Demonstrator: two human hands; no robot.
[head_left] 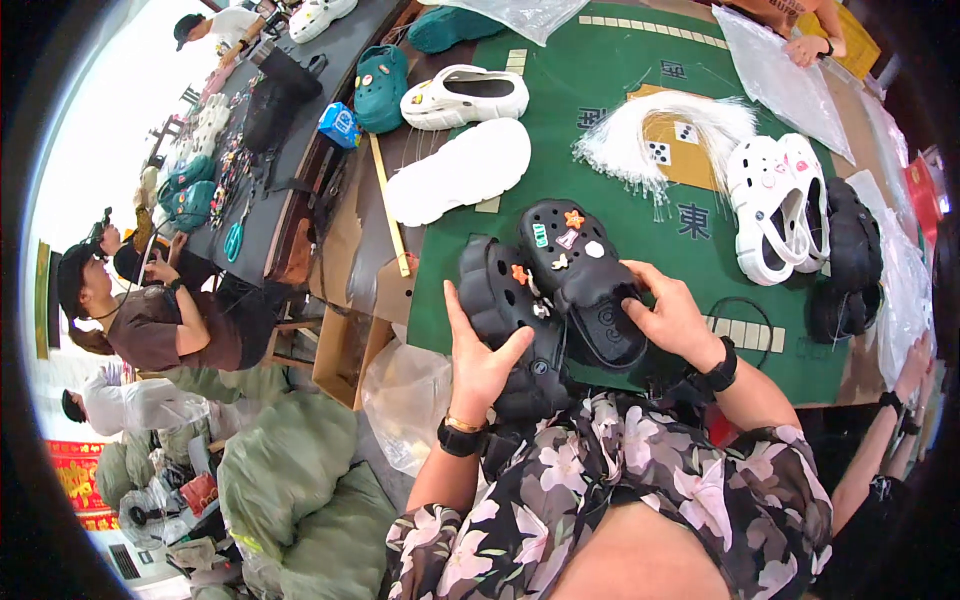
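Note:
Two black clogs lie side by side in front of me, decorated with small charms such as orange starfish. My left hand (482,368) grips the left black clog (488,290) along its outer side, fingers beside it and thumb over the top. My right hand (672,312) holds the right black clog (570,240) near its heel opening, with the thumb reaching inside; its other fingers are partly hidden. Beyond them, a white clog lies sole up (460,172) beside another upright white clog (465,97). A bundle of white plastic tag strings (655,125) lies farther back.
A green table mat (560,60) spreads under the shoes. To the right stand a white clog pair (780,200) and black clogs (855,260). A teal clog (380,90), a blue box (340,125) and a wooden ruler (390,205) are at left. Other people work nearby.

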